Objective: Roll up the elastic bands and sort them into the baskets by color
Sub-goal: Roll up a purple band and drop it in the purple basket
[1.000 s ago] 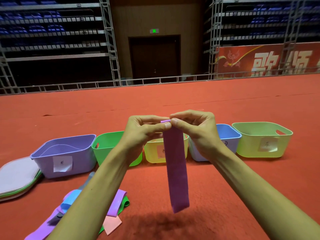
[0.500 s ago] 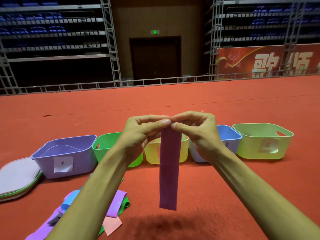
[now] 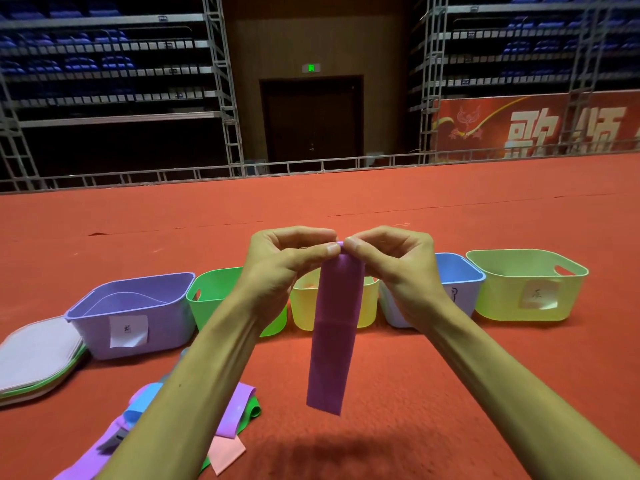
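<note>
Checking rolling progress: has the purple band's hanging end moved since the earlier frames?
Yes. The lower end of the purple band has swung left and risen slightly against the yellow basket behind it.

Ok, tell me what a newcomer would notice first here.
First, the purple band hanging mid-frame, its top edge pinched by the left hand and right hand. Behind it, a row of five coloured baskets stands on the red carpet. At lower left lies a loose pile of bands.

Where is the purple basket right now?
In the head view, the purple basket stands at the left end of the basket row, between a flat stack and the green basket.
</note>
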Demonstrator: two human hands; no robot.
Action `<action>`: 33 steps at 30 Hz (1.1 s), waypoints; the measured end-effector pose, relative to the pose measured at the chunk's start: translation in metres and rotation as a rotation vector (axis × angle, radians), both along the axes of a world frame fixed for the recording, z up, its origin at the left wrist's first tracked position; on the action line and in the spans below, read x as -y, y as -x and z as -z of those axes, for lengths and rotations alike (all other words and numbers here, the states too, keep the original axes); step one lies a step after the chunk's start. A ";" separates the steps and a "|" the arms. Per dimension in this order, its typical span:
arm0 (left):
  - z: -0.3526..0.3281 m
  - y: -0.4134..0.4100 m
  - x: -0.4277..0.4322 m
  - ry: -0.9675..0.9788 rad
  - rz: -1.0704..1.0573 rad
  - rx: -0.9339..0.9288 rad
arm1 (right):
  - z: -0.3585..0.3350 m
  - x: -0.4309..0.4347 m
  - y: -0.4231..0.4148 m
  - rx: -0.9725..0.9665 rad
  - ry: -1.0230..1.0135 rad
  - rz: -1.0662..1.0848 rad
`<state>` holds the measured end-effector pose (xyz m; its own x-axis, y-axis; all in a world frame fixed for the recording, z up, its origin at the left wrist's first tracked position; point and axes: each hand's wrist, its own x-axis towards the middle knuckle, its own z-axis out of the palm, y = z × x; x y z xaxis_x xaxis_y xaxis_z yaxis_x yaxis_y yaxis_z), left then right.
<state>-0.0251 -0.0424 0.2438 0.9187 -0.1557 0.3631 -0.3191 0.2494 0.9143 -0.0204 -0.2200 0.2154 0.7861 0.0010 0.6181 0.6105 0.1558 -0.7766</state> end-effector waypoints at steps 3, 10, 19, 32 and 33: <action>0.001 0.000 0.000 0.021 0.019 -0.011 | 0.000 0.001 0.000 0.040 0.009 0.023; 0.001 -0.001 0.001 -0.116 0.105 -0.088 | 0.002 0.003 -0.002 0.071 -0.034 0.005; 0.002 -0.002 0.002 -0.127 0.008 0.019 | 0.008 0.004 -0.005 0.003 -0.071 -0.120; 0.006 -0.002 -0.002 -0.078 0.079 -0.047 | 0.009 0.003 -0.008 -0.008 -0.037 -0.037; 0.005 -0.002 -0.002 -0.085 0.094 -0.061 | 0.009 0.003 -0.008 0.004 -0.044 -0.039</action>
<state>-0.0232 -0.0404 0.2387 0.9185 -0.2703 0.2884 -0.2407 0.1963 0.9505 -0.0127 -0.2232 0.2065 0.7834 0.0045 0.6215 0.6065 0.2133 -0.7659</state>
